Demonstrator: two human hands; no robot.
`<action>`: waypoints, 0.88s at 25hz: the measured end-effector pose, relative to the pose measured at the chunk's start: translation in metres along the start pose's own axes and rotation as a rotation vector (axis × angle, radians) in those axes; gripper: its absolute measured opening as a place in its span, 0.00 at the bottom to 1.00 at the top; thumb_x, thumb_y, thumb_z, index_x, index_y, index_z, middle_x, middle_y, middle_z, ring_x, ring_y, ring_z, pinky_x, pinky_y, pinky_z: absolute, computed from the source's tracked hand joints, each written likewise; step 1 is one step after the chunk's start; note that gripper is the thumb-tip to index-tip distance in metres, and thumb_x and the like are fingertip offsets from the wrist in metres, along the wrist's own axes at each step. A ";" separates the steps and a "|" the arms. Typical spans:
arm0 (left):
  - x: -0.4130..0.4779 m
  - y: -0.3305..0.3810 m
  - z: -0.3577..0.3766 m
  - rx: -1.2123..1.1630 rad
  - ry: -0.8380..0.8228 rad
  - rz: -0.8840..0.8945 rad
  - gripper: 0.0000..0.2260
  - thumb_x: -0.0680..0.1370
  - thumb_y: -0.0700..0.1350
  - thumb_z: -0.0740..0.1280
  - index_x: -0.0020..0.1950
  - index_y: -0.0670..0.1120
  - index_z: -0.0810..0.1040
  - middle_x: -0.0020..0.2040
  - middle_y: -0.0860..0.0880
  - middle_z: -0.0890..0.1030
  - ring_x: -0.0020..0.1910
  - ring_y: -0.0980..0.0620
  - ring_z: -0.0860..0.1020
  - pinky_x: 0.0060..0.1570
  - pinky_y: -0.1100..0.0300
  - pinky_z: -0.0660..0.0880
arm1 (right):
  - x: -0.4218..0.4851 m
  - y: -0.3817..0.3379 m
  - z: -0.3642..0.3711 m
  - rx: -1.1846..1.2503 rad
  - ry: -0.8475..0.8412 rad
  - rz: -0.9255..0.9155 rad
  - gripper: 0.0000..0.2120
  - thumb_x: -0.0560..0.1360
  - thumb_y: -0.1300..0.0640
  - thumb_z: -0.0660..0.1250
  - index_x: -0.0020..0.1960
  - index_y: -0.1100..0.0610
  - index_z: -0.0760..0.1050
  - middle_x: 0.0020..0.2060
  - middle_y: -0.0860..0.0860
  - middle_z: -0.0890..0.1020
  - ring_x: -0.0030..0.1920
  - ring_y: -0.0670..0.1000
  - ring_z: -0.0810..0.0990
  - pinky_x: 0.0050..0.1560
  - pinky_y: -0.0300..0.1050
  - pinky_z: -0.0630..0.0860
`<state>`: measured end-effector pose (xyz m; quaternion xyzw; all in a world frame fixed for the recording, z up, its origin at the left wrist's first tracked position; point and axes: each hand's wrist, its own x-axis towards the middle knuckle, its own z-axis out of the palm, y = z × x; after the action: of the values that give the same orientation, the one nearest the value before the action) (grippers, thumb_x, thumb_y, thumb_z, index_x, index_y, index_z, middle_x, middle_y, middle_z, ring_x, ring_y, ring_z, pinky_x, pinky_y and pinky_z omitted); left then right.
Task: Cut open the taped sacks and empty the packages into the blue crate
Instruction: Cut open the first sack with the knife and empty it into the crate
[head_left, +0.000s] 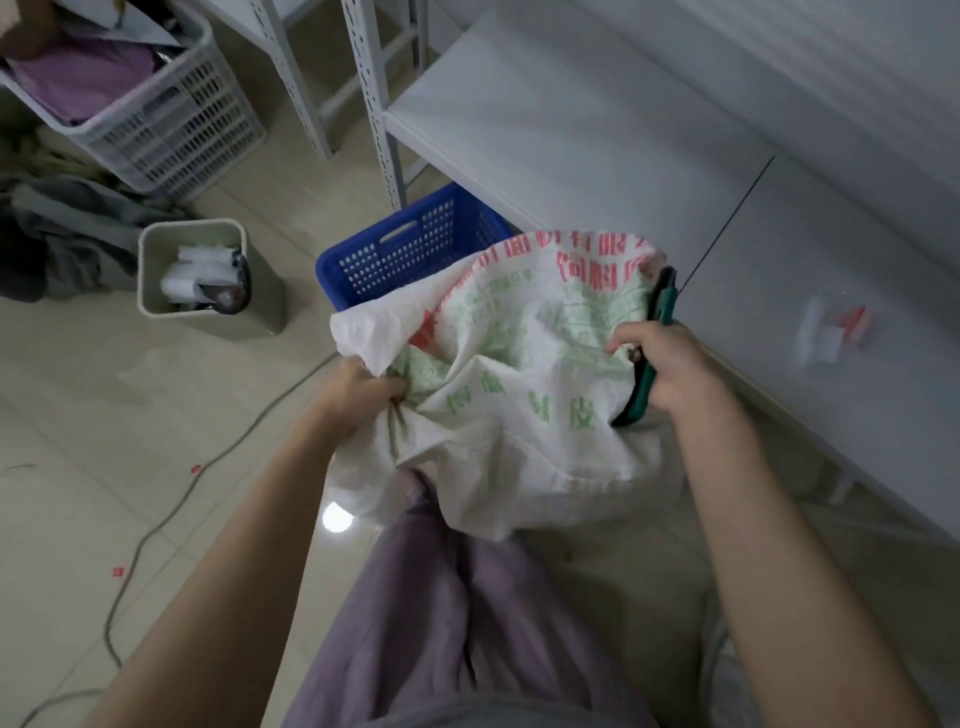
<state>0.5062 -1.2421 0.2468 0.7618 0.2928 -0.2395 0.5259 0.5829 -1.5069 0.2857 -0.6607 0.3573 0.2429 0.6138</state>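
Observation:
A white woven sack with red and green print hangs in front of me, held up over the near end of the blue crate. My left hand grips a bunched corner of the sack's lower left side. My right hand clutches the sack's right edge together with a green utility knife, its tip pointing up and away. The sack covers most of the crate's inside, so no packages show.
A grey bin with white scraps stands left of the crate. A grey lattice basket of purple cloth sits at the far left. White metal shelving runs along the right. A cable crosses the floor.

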 end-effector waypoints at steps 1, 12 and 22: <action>0.002 0.000 0.002 -0.021 -0.011 -0.022 0.08 0.72 0.37 0.65 0.42 0.51 0.74 0.42 0.50 0.78 0.41 0.52 0.77 0.37 0.60 0.74 | 0.003 0.002 0.001 -0.045 0.021 0.009 0.09 0.65 0.73 0.64 0.38 0.61 0.75 0.31 0.53 0.78 0.32 0.53 0.78 0.39 0.47 0.79; -0.014 0.003 0.019 -0.476 0.250 0.045 0.06 0.72 0.33 0.64 0.42 0.43 0.76 0.40 0.46 0.80 0.39 0.49 0.80 0.36 0.57 0.78 | -0.010 -0.001 -0.013 0.217 -0.052 -0.149 0.12 0.68 0.72 0.58 0.39 0.59 0.75 0.33 0.52 0.79 0.36 0.53 0.81 0.40 0.45 0.78; 0.009 -0.018 0.035 0.005 0.054 -0.136 0.21 0.68 0.41 0.68 0.61 0.45 0.73 0.53 0.46 0.78 0.52 0.45 0.77 0.50 0.53 0.75 | 0.012 0.037 -0.015 -0.083 0.019 -0.004 0.05 0.69 0.59 0.68 0.44 0.59 0.77 0.41 0.55 0.81 0.42 0.56 0.81 0.49 0.50 0.77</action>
<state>0.4981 -1.2680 0.2172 0.7476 0.3575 -0.2545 0.4985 0.5605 -1.5234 0.2549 -0.6888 0.3515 0.2499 0.5827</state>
